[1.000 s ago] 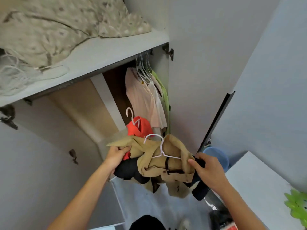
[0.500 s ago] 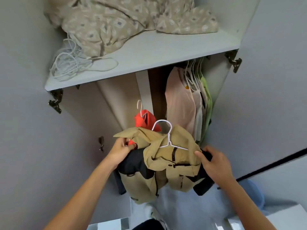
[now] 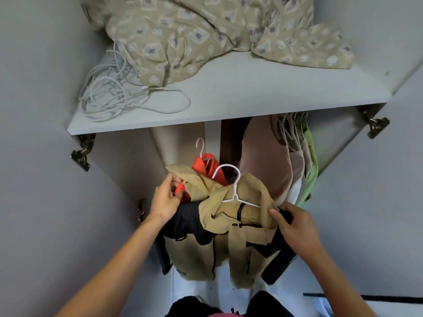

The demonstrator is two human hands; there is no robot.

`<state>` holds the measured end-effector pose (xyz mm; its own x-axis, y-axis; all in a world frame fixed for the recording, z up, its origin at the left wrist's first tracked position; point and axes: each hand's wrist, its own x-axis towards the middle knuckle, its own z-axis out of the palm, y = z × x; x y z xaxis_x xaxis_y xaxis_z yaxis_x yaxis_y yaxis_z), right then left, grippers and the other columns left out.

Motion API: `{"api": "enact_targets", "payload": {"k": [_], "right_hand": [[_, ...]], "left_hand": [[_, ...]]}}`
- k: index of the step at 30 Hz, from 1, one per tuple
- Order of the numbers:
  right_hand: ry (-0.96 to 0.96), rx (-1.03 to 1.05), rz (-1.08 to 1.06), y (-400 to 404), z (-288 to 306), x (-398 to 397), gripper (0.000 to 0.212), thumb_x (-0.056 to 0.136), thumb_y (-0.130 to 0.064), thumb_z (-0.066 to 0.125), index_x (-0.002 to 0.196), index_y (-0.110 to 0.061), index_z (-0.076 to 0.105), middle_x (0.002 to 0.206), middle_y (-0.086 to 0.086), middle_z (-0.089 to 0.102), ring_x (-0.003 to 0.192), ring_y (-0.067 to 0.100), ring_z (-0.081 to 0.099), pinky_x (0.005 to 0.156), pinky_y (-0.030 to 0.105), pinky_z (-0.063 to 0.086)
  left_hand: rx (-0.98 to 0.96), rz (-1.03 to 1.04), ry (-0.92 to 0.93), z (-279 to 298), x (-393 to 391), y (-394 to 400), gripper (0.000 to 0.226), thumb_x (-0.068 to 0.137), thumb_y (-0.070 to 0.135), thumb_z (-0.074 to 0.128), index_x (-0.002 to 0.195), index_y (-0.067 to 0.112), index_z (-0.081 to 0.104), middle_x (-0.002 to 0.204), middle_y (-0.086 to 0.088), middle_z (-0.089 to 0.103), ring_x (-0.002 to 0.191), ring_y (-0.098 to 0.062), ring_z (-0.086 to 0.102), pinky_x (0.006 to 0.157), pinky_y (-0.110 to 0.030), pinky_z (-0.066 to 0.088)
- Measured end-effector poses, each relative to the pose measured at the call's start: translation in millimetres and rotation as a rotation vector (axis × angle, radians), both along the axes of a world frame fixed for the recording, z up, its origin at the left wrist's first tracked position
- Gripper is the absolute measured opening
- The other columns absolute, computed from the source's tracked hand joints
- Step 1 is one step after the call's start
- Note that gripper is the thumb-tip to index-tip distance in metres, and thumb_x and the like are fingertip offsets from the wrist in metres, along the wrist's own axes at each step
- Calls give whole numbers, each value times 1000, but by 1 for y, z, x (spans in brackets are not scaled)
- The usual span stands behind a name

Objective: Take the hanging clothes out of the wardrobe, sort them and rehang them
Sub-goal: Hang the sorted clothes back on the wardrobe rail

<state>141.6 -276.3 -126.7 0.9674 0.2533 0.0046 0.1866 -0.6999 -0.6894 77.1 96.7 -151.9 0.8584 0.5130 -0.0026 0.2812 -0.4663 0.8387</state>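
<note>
I hold a bundle of clothes in front of the open wardrobe. A tan garment [image 3: 238, 209] on a white hanger [image 3: 231, 186] lies on top, with a red garment [image 3: 206, 168] on its own hanger behind it and dark clothing [image 3: 187, 223] underneath. My left hand [image 3: 166, 197] grips the bundle's left side, fingers pinching red and tan cloth. On the right side, my right hand [image 3: 295, 225] grips the tan and dark cloth. Pink, cream and green clothes [image 3: 274, 161] still hang on the rail at the right.
The wardrobe shelf [image 3: 240, 97] above carries a patterned beige blanket [image 3: 206, 30] and a tangle of white cord [image 3: 114, 94]. Both grey doors stand open, with hinges [image 3: 375, 124] at the shelf's ends. Pale floor shows below the bundle.
The view has swung left and up, so the shelf now fills the top. The bundle stays in both hands, lifted slightly towards the wardrobe opening.
</note>
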Motion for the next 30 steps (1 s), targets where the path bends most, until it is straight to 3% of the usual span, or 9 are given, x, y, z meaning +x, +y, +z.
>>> {"api": "enact_targets", "payload": {"k": [3, 6, 12, 15, 19, 22, 26, 30], "right_hand": [[12, 4, 71, 5, -5, 25, 31, 94, -56, 62, 81, -28, 63, 69, -7, 65, 68, 13, 62, 62, 43, 53], [12, 31, 119, 4, -10, 47, 29, 92, -55, 66, 77, -30, 62, 68, -8, 63, 66, 12, 61, 60, 43, 51], [41, 77, 34, -11, -18, 87, 28, 93, -50, 69, 71, -34, 60, 65, -11, 63, 68, 14, 62, 63, 38, 50], [43, 85, -40, -14, -20, 99, 34, 93, -53, 67, 70, -30, 59, 64, -7, 62, 68, 20, 63, 64, 40, 51], [57, 38, -114, -14, -25, 109, 40, 94, -56, 65, 70, -24, 59, 66, -5, 62, 73, 29, 64, 66, 39, 52], [46, -25, -174, -7, -27, 111, 39, 96, -58, 62, 81, -22, 66, 74, 0, 65, 80, 34, 65, 67, 38, 49], [24, -70, -248, 3, -30, 121, 42, 98, -57, 62, 92, -16, 72, 78, 5, 64, 88, 37, 68, 64, 35, 42], [28, -45, -262, 10, -37, 133, 45, 98, -57, 62, 95, -14, 74, 81, 5, 66, 91, 35, 68, 66, 35, 45]], "left_hand": [[83, 21, 39, -2, 15, 8, 39, 93, 4, 71, 113, 36, 59, 90, 19, 74, 83, -18, 71, 82, -45, 59], [147, 77, 58, -2, 29, 22, 45, 90, 1, 71, 122, 31, 65, 99, 11, 78, 95, -22, 73, 89, -46, 60], [201, 140, 18, 5, 48, 33, 38, 89, -10, 60, 115, 15, 75, 107, -2, 79, 105, -20, 73, 96, -38, 58], [216, 138, -2, -4, 51, 26, 35, 95, -2, 63, 120, 20, 72, 111, -2, 77, 110, -22, 71, 100, -45, 57], [222, 150, -22, -10, 50, 12, 35, 96, -1, 63, 124, 18, 71, 113, -5, 73, 111, -25, 67, 101, -45, 55], [263, 140, -28, -17, 51, 9, 35, 94, -1, 67, 123, 18, 71, 114, -5, 74, 114, -25, 67, 105, -45, 52], [288, 168, -52, -31, 54, 9, 33, 91, 3, 69, 119, 22, 71, 111, -2, 76, 110, -26, 69, 101, -47, 55], [289, 172, -102, -41, 56, 8, 34, 91, 5, 68, 119, 24, 70, 110, -1, 77, 105, -24, 71, 98, -46, 57]]}}
